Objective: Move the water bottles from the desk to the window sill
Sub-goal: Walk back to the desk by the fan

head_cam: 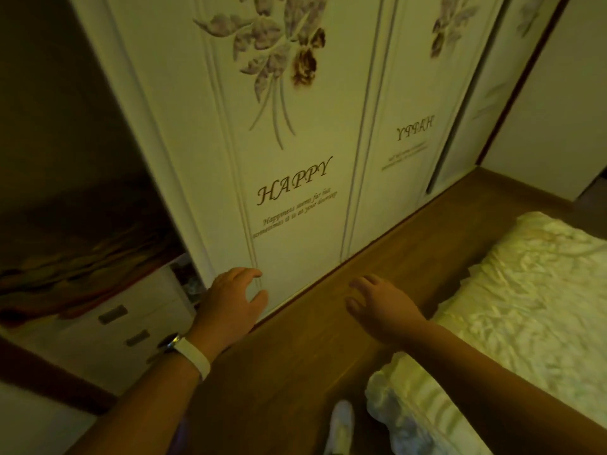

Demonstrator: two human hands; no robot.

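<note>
Wardrobe doors [295, 142] fill most of what we see, pale panels with purple flower prints and the word HAPPY in script. Below them runs a brown wooden floor [312, 372]. On the right lies a bed [525, 307] under a crumpled, cream frilled cover. At the lower left we see a white drawer unit [124, 323] with small handles, set beneath a dark opening. Our left hand [230, 300] hangs in front of the bottom of the HAPPY door, fingers loosely curled and thumb apart, gripping nothing. Our right hand [381, 307] hovers over the floor, fingers relaxed and slightly spread, also holding nothing. A white wristband [193, 353] circles the left wrist. A white shoe [341, 425] shows at the bottom edge. We cannot tell where the water bottles are.
</note>
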